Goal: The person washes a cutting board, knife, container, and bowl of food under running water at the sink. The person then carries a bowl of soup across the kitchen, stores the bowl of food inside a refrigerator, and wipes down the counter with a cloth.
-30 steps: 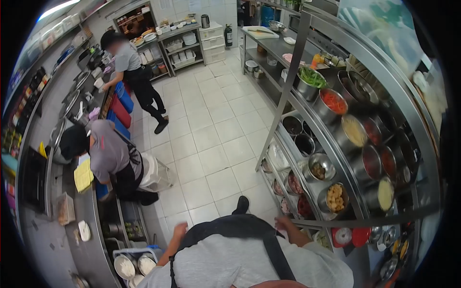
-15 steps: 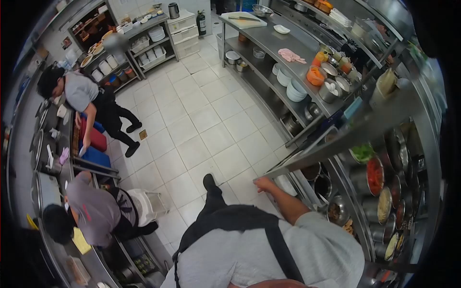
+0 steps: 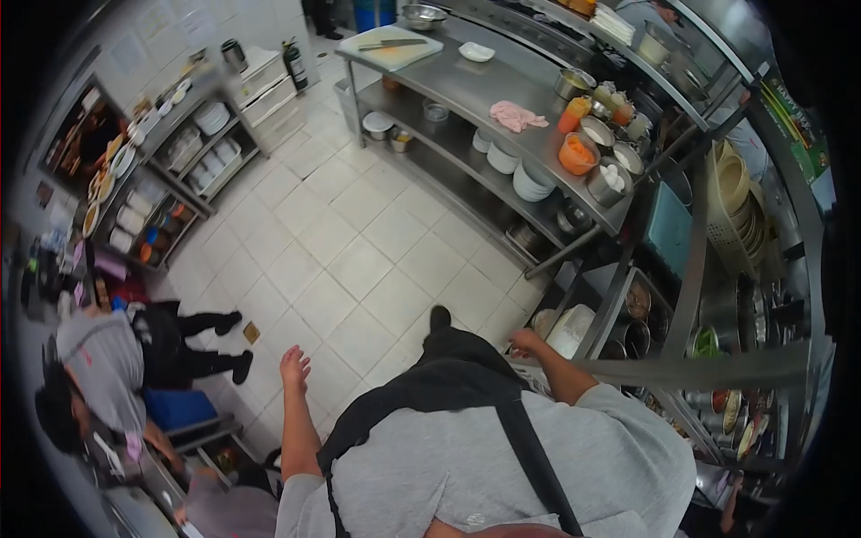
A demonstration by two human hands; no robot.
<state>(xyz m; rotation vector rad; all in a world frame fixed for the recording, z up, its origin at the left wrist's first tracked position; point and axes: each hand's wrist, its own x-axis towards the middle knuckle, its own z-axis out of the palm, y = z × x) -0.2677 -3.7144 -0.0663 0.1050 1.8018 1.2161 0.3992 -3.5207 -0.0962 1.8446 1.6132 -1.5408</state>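
My left hand is held out over the tiled floor, its fingers loosely bent and apart, with nothing in it. On the other side, my right hand hangs with fingers curled in and holds nothing visible. It is nearest the steel shelf unit on my right, close to a white container on a low shelf. Ahead stands a steel worktable. A pink cloth, an orange-filled tub and a white dish sit on it, apart from both hands.
Two co-workers bend over the counter at left. A blue bin stands below that counter. A steel rail crosses beside my right arm, over pans of food. Stacked bowls fill the worktable's lower shelf. My foot is on the floor tiles.
My left hand has come into view at left. My view has turned and moved forward; the worktable and co-workers sit farther left in it. My right hand has swung a little.
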